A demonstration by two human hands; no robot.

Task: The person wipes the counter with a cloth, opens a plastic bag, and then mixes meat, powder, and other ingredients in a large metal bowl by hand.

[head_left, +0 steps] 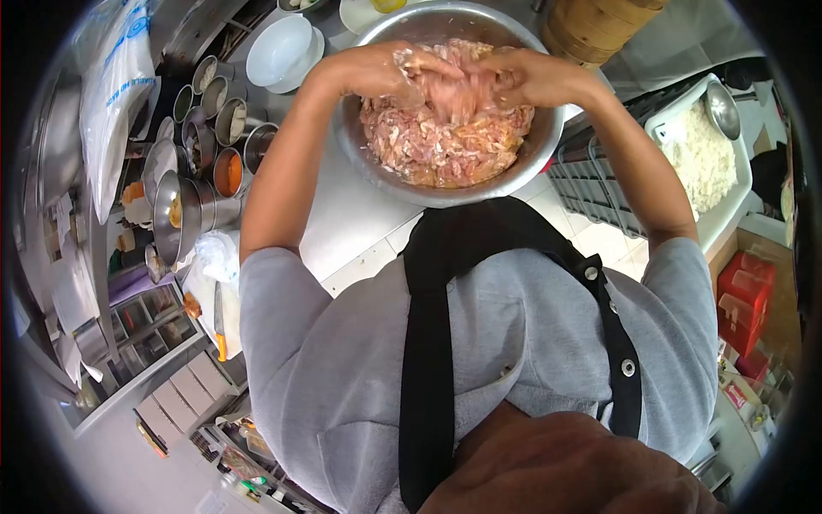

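Note:
A large metal bowl [347,146] holds a heap of raw, pale pink meat pieces [445,150] with a wet, light coating. My left hand [381,70] reaches into the meat from the left, with bits of coating on its fingers. From the right, my right hand [535,77] touches the same heap, opposite the left one. Both sets of fingers come close together at the back half of the bowl. Motion blur and meat hide the fingertips, so whether either hand grips any meat cannot be made out.
White bowls [278,51] stand left of the metal bowl, near several metal containers [229,171]. A bamboo steamer [591,30] is at the back right. A white tub of rice [698,167] sits beyond my right arm. A knife [220,321] lies on a board at left.

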